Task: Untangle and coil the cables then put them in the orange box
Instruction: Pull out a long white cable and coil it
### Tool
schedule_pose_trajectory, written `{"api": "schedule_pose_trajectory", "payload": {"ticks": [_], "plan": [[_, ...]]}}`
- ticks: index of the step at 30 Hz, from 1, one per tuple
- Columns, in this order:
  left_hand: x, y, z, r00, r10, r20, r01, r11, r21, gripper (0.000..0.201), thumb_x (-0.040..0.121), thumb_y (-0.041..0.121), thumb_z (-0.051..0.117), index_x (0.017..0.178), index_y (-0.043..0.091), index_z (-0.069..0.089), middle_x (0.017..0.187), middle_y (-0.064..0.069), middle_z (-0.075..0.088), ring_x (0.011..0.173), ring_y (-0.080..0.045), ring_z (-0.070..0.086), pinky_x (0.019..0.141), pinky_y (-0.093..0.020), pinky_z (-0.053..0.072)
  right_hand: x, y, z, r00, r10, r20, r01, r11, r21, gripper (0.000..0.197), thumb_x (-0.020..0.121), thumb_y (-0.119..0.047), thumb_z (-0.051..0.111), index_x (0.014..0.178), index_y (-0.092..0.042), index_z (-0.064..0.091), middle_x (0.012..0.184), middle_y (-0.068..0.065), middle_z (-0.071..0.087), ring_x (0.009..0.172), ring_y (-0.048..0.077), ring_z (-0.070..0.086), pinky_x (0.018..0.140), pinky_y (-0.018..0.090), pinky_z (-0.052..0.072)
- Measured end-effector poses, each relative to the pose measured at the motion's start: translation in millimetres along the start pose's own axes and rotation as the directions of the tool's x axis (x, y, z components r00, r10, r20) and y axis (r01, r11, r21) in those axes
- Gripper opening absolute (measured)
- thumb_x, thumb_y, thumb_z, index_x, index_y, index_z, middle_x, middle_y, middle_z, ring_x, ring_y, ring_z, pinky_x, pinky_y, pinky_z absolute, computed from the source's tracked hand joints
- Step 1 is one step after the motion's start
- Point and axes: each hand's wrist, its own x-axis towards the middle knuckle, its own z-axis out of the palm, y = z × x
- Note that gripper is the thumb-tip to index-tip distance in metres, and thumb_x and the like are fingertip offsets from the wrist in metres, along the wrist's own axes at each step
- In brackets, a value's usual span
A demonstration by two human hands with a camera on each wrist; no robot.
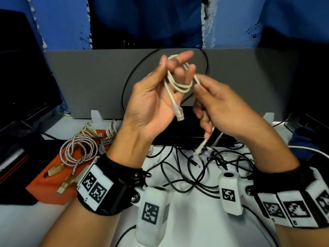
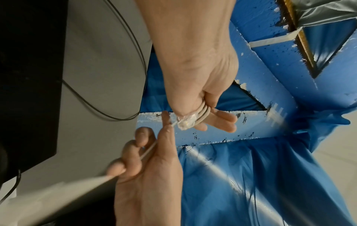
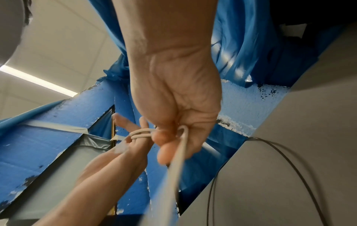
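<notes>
Here your left hand (image 1: 151,102) is raised palm-up above the white table (image 1: 195,225), with a thin cream network cable (image 1: 179,87) looped round its spread fingers; the clear plug (image 1: 179,114) dangles over the palm. Your right hand (image 1: 219,111), at 3 o'clock from the left, pinches that cable between thumb and forefinger, the other fingers curled on its trailing length. The orange plastic box (image 1: 53,182) sits at 8 o'clock, holding a braided silver-and-red cable (image 1: 78,152). Tangled black cables (image 1: 188,168) lie below your hands.
</notes>
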Motion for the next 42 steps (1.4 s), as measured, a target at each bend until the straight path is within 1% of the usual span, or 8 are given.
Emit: {"api": "schedule_pose_trajectory", "payload": {"ticks": [6, 12, 16, 22, 26, 32, 38, 42], "plan": [[6.1, 7.5, -7.8, 0.980, 0.197, -0.004, -0.187, 0.935, 0.301, 0.026, 0.110, 0.008, 0.031, 0.123, -0.002, 0.052, 0.105, -0.004, 0.077, 0.097, -0.017, 0.074, 0.107, -0.035, 0.049, -6.4, 3.6, 13.2, 0.946, 0.155, 0.284, -0.091, 0.970, -0.223, 0.016, 0.110, -0.035, 0.043, 0.101, -0.032, 0.055, 0.066, 0.003, 0.051, 0.040, 0.016, 0.046, 0.046, 0.038, 0.054], [3.1, 8.6, -19.8, 1.000, 0.001, -0.006, 0.006, 0.147, 0.989, 0.027, 0.110, 0.019, 0.038, 0.125, 0.007, 0.057, 0.079, 0.013, 0.070, 0.058, -0.012, 0.062, 0.067, -0.025, 0.048, -15.5, -12.6, -0.3, 0.951, -0.004, 0.311, 0.100, 0.951, -0.294, 0.030, 0.102, -0.043, 0.057, 0.100, -0.016, 0.069, 0.070, 0.004, 0.061, 0.060, 0.027, 0.056, 0.058, 0.049, 0.047], [-4.6, 16.5, -17.8, 0.926, -0.366, 0.093, 0.085, 0.442, 0.893, 0.031, 0.111, 0.015, 0.034, 0.108, 0.009, 0.064, 0.078, -0.005, 0.075, 0.046, -0.021, 0.032, 0.073, -0.027, 0.050, -11.2, -12.7, -17.5, 0.983, -0.185, -0.021, 0.180, 0.972, -0.150, 0.014, 0.095, -0.029, 0.072, 0.088, -0.017, 0.070, 0.072, 0.000, 0.069, 0.067, 0.023, 0.060, 0.070, 0.040, 0.053], [-7.2, 19.7, -22.0, 0.881, -0.388, 0.271, 0.137, 0.758, 0.638, 0.041, 0.108, 0.018, 0.031, 0.096, 0.007, 0.069, 0.051, 0.002, 0.049, 0.040, -0.017, 0.016, 0.068, -0.035, 0.049, -4.5, -5.9, -11.9, 0.957, -0.246, -0.152, 0.198, 0.941, -0.274, 0.020, 0.098, -0.049, 0.061, 0.108, -0.033, 0.067, 0.086, -0.010, 0.064, 0.082, 0.006, 0.061, 0.077, 0.030, 0.050], [-6.6, 18.0, -21.9, 0.882, -0.384, 0.273, 0.184, 0.814, 0.551, 0.035, 0.104, 0.019, 0.038, 0.100, 0.005, 0.070, 0.050, 0.006, 0.033, 0.039, -0.011, 0.018, 0.065, -0.031, 0.048, -9.2, -11.3, 0.5, 0.954, -0.253, -0.160, 0.196, 0.932, -0.304, 0.042, 0.109, -0.041, 0.039, 0.088, -0.019, 0.067, 0.085, -0.006, 0.058, 0.080, -0.009, 0.059, 0.072, 0.006, 0.040], [-5.2, 6.2, -9.6, 0.805, -0.512, 0.299, 0.350, 0.817, 0.458, 0.052, 0.106, 0.038, 0.025, 0.080, 0.008, 0.059, 0.046, 0.002, 0.021, 0.036, -0.013, 0.015, 0.064, -0.029, 0.047, -6.4, -9.7, 9.8, 0.899, -0.314, -0.305, 0.215, 0.924, -0.317, 0.067, 0.109, -0.048, 0.035, 0.070, -0.002, 0.064, 0.063, 0.015, 0.060, 0.060, 0.028, 0.055, 0.059, 0.040, 0.042], [-13.5, -7.9, 6.9, 0.832, -0.467, 0.298, 0.329, 0.849, 0.412, 0.040, 0.110, 0.027, 0.023, 0.086, 0.010, 0.050, 0.047, 0.006, 0.047, 0.045, -0.014, 0.057, 0.085, -0.032, 0.053, -2.7, -7.4, 5.1, 0.784, -0.394, -0.480, 0.244, 0.906, -0.345, 0.062, 0.106, -0.047, 0.041, 0.053, -0.015, 0.051, 0.049, -0.010, 0.054, 0.045, 0.009, 0.049, 0.048, 0.021, 0.032], [-14.5, -14.2, 18.3, 0.825, -0.461, 0.327, 0.351, 0.872, 0.341, 0.048, 0.110, 0.030, 0.023, 0.086, 0.007, 0.058, 0.043, 0.008, 0.033, 0.035, -0.008, 0.037, 0.076, -0.030, 0.051, -7.5, -9.9, -4.8, 0.779, -0.402, -0.481, 0.264, 0.906, -0.330, 0.061, 0.108, -0.043, 0.040, 0.049, -0.028, 0.042, 0.045, -0.013, 0.049, 0.044, 0.007, 0.048, 0.050, 0.016, 0.029]]}}
